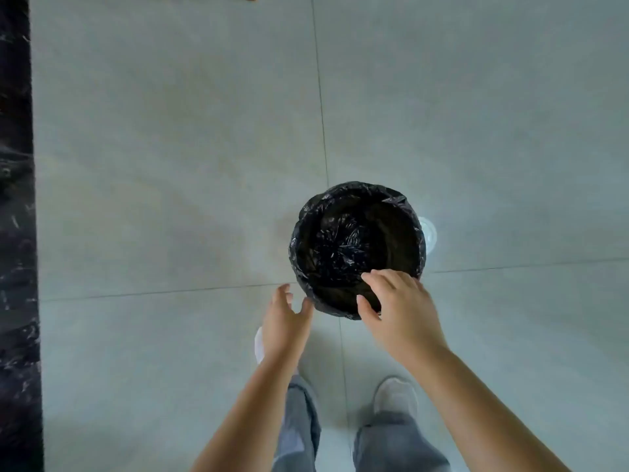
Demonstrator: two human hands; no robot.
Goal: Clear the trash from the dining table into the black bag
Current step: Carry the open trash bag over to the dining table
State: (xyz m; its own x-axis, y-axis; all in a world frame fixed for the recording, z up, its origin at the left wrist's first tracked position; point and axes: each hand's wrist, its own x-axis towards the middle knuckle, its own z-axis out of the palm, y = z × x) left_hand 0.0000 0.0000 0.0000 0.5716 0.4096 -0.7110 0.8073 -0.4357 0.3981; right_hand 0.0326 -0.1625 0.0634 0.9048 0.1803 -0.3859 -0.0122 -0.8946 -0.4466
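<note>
Progress: early, by my judgement. The inside of the black bag (297,247) shows only crumpled dark plastic, with no trash lying in it.
Left to do: nearly everything. The dining table and its trash are out of view, so I cannot tell how much there is to clear.
Step in hand: both hands reach for the near rim of the bag, probably to take hold of it or to straighten the liner.
Bag position: it stands on the tiled floor (170,148) just in front of the person's feet, close to where the tile joints cross.
Bag appearance: thin, glossy and wrinkled black plastic. It seems to line a round bin, its edge is folded out over the rim, and its mouth is wide open and faces up.
Left hand (284,321): released and holding nothing, with fingers spread. It is just beside the bag's near-left rim, and the thumb is very near it.
Right hand (398,308): empty as well, with fingers loosely bent over the near rim. I cannot tell whether it touches the plastic.
Handling: the film looks flimsy, so a one-sided pull could drag it off the rim.
Nearby: a pale round object (429,233) lies on the floor behind the bag, partly hidden. A dark marble strip (17,233) runs along the left edge.
</note>
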